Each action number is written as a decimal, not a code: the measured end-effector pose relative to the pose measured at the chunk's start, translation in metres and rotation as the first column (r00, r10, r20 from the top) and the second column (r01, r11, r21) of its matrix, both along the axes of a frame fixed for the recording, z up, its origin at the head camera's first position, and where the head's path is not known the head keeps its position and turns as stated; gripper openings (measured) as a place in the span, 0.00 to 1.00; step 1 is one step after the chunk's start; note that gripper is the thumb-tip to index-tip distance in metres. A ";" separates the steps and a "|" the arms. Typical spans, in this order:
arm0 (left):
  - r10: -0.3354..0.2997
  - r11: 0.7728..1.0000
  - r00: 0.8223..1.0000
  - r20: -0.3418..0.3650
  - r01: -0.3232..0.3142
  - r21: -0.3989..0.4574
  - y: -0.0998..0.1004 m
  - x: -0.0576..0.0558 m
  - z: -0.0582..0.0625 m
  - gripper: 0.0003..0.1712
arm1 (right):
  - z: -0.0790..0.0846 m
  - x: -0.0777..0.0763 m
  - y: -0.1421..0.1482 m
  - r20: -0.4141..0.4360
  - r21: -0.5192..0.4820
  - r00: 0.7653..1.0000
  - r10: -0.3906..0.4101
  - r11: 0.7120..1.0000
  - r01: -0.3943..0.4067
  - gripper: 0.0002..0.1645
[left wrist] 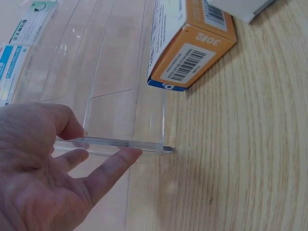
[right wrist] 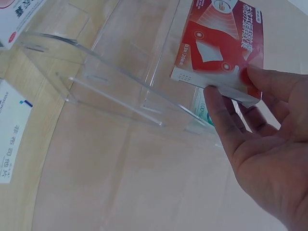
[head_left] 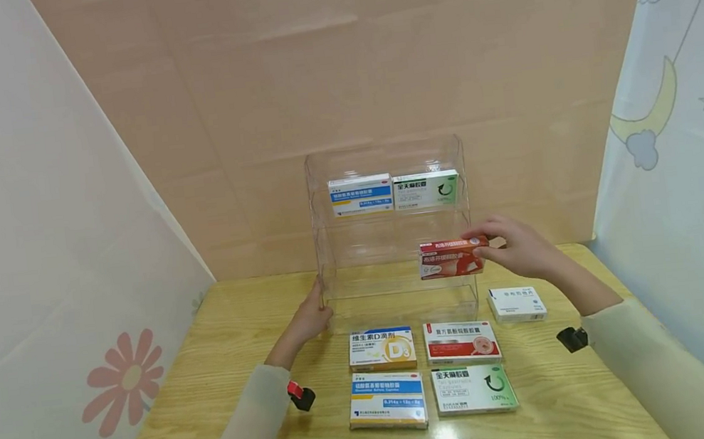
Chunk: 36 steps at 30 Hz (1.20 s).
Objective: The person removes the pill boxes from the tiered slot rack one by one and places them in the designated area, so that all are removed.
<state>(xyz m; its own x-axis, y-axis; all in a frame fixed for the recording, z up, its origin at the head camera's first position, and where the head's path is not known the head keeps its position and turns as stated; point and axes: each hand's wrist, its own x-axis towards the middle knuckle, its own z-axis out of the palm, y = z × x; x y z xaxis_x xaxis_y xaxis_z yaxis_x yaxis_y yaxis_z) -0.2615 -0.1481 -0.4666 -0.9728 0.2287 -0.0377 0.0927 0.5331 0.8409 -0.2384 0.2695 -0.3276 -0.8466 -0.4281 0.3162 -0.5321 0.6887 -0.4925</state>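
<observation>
My right hand pinches a red medicine box by its right end, in front of the middle level of a clear acrylic display rack. In the right wrist view, the thumb lies on the box's printed face and the other fingers are beneath it. My left hand grips the rack's left side panel low down; the left wrist view shows this panel between thumb and fingers. On the rack's upper level, a blue-and-white box stands beside a green-and-white box.
Before the rack lie an orange-and-white vitamin D box, a red-and-white box, a blue-and-white box and a green-and-white box. A small white box lies right of the rack on the wooden table. Patterned cloths hang at both sides.
</observation>
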 end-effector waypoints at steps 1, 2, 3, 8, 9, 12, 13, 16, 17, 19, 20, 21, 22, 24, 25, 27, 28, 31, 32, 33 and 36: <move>0.000 1.000 1.000 -0.002 0.000 0.000 0.000 0.000 0.000 0.50 | -0.001 0.002 0.003 -0.001 0.001 1.000 0.001 1.000 -0.001 0.17; 0.001 1.000 1.000 -0.002 -0.001 0.001 0.000 0.000 0.000 0.50 | -0.001 0.003 0.005 0.000 0.003 1.000 0.003 1.000 -0.003 0.17; 0.001 1.000 1.000 -0.003 -0.001 0.001 0.000 0.000 0.000 0.50 | -0.002 0.005 0.007 0.000 0.007 1.000 0.004 1.000 -0.004 0.17; 0.000 1.000 1.000 -0.001 0.000 0.012 0.001 -0.001 -0.001 0.50 | -0.004 0.012 0.017 0.004 0.027 1.000 -0.006 1.000 0.006 0.17; 0.000 1.000 1.000 -0.003 0.000 0.013 0.001 -0.001 -0.001 0.50 | -0.004 0.013 0.019 0.006 0.032 1.000 -0.010 0.999 0.010 0.17; -0.001 1.000 1.000 -0.010 0.002 0.012 0.002 -0.001 -0.002 0.50 | -0.005 0.016 0.024 0.014 0.039 1.000 -0.012 0.999 0.011 0.17; -0.002 1.000 1.000 -0.012 0.002 0.013 0.002 -0.002 -0.002 0.50 | -0.005 0.018 0.025 0.017 0.041 1.000 -0.013 0.999 0.012 0.17; -0.005 1.000 1.000 -0.012 0.005 0.016 0.002 -0.002 -0.003 0.50 | -0.007 0.021 0.032 0.030 0.042 0.999 -0.018 0.999 0.016 0.18; -0.007 1.000 1.000 -0.012 0.007 0.019 0.002 -0.002 -0.004 0.50 | -0.008 0.022 0.034 0.035 0.041 0.999 -0.020 0.999 0.019 0.18; -0.008 1.000 1.000 -0.012 0.009 0.027 0.003 -0.003 -0.004 0.50 | -0.010 0.025 0.039 0.033 0.044 0.999 -0.021 0.999 0.019 0.19; -0.010 0.999 1.000 -0.013 0.010 0.031 0.003 -0.003 -0.004 0.50 | -0.011 0.026 0.042 0.028 0.045 0.999 -0.020 0.999 0.019 0.19; -0.010 0.999 1.000 -0.010 0.010 0.034 0.003 -0.003 -0.004 0.50 | -0.013 0.027 0.045 0.019 0.047 1.000 -0.019 0.999 0.018 0.19; -0.010 0.999 1.000 -0.007 0.011 0.035 0.003 -0.003 -0.005 0.50 | -0.014 0.028 0.048 0.008 0.054 1.000 -0.028 0.998 0.027 0.19; -0.013 0.999 1.000 -0.005 0.013 0.042 0.003 -0.002 -0.005 0.50 | -0.016 0.031 0.055 -0.017 0.072 0.999 -0.041 0.997 0.043 0.19; -0.014 0.999 1.000 -0.004 0.014 0.045 0.003 -0.002 -0.005 0.50 | -0.017 0.033 0.057 -0.017 0.078 0.999 -0.050 0.996 0.051 0.19; -0.014 0.999 1.000 0.000 0.014 0.047 0.002 -0.002 -0.004 0.51 | -0.018 0.036 0.063 -0.013 0.088 0.998 -0.062 0.994 0.063 0.18; -0.015 0.999 1.000 -0.001 0.015 0.047 0.002 -0.002 -0.005 0.51 | -0.018 0.039 0.065 -0.006 0.092 0.998 -0.068 0.993 0.068 0.18; -0.011 0.999 1.000 -0.007 0.012 0.041 0.002 -0.002 -0.005 0.50 | -0.018 0.044 0.072 0.051 0.084 0.997 -0.056 0.995 0.052 0.18; -0.009 0.999 1.000 -0.009 0.010 0.037 0.002 -0.003 -0.005 0.50 | -0.018 0.046 0.073 0.064 0.083 0.997 -0.051 0.995 0.046 0.19; -0.008 0.999 1.000 -0.011 0.008 0.031 0.002 -0.003 -0.005 0.50 | -0.018 0.047 0.075 0.087 0.078 0.995 -0.047 0.996 0.040 0.19; -0.004 1.000 1.000 -0.015 0.004 0.018 0.001 -0.004 -0.006 0.49 | -0.020 0.050 0.079 0.155 0.051 0.988 -0.026 0.999 0.018 0.19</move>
